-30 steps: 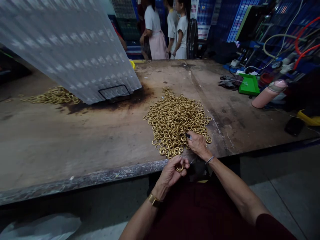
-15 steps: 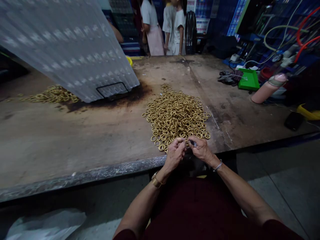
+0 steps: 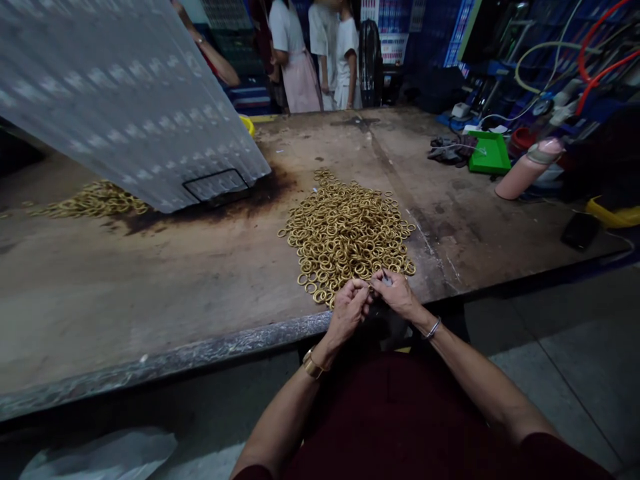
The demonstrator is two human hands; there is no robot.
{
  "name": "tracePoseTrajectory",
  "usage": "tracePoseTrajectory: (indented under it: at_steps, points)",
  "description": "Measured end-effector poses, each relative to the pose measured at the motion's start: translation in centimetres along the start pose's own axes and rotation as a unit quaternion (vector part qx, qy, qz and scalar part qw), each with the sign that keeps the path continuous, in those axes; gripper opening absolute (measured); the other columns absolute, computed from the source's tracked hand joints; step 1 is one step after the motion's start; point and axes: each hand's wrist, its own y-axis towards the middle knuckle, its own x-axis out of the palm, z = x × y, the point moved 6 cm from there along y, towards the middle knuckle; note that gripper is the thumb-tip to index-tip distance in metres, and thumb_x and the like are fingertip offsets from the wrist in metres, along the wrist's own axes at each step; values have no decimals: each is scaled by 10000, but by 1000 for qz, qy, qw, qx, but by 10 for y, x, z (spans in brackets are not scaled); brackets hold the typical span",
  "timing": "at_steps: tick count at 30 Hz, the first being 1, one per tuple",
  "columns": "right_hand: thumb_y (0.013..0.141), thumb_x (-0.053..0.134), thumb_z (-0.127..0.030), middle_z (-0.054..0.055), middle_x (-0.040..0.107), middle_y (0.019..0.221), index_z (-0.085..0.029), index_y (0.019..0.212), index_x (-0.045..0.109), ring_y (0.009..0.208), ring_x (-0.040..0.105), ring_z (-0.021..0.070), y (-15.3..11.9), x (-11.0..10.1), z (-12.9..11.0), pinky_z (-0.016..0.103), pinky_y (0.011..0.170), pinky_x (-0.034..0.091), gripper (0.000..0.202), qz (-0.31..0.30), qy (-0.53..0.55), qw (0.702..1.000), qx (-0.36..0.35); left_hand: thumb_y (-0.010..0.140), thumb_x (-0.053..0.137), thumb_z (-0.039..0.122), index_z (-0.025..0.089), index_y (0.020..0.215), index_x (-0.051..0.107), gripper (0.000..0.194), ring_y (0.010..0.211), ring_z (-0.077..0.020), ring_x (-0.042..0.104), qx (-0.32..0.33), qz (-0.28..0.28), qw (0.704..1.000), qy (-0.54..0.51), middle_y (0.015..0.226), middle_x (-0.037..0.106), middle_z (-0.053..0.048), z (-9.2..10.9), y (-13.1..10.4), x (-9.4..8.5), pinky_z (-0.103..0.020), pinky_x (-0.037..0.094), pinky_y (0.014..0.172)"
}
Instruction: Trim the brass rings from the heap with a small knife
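A heap of gold-coloured rings (image 3: 345, 233) lies on the worktable, close to its front edge. Just in front of the heap, my left hand (image 3: 349, 308) is closed in a pinch on a single gold ring (image 3: 371, 289), mostly covered by the fingers. Closed too, my right hand (image 3: 399, 295) grips a small grey tool with a dark pointed tip (image 3: 386, 279); its exact kind is too small to make out. The two hands nearly meet at the fingertips over the table's edge.
A tall translucent ribbed panel (image 3: 150, 113) leans in a black wire stand at left, beside a second pile of rings (image 3: 95, 200). At right are a green tray (image 3: 490, 152), a pink bottle (image 3: 530, 168) and a dark phone-like object (image 3: 581, 231). Several people stand beyond the table.
The view has shifted slightly, so the scene sits further left. My hands stay together in front of the heap, and the tool in my right hand now points more upward.
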Motion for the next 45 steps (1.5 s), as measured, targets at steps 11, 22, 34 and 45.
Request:
tracePoseTrajectory:
  at_steps: [11,22,34,45]
  points:
    - [765,481,-352,-33,506,586,-183,671,553,546,422,92,5,0,-7,202,542,355,206,38,-91,994,-55,740,602,530,180,781,508,364,411,-35,387,-21,-20,998,-49,612,525,49,-9,-3,-2,-149,288,380]
    - [723,461,-118,18,616,669,-192,747,573,623,531,134,-16,10,-19,227,576,293,136,-30,-353,918,-177,756,607,514,183,792,501,349,409,-33,395,3,4,998,-57,611,520,56,-3,-5,-4,-150,290,376]
    - [759,478,-172,56,673,792,-193,914,617,703,580,160,-7,-2,2,237,587,301,209,-35,-457,888,-25,763,629,479,170,750,505,333,400,-29,396,20,-16,996,-90,590,535,50,7,-14,-1,-148,288,375]
    - [764,491,-518,-46,487,545,-168,731,563,424,335,62,-2,18,8,203,409,247,359,-91,92,988,87,684,705,478,154,740,509,383,384,-41,407,-51,-20,967,-249,580,550,38,5,-7,0,-153,285,344]
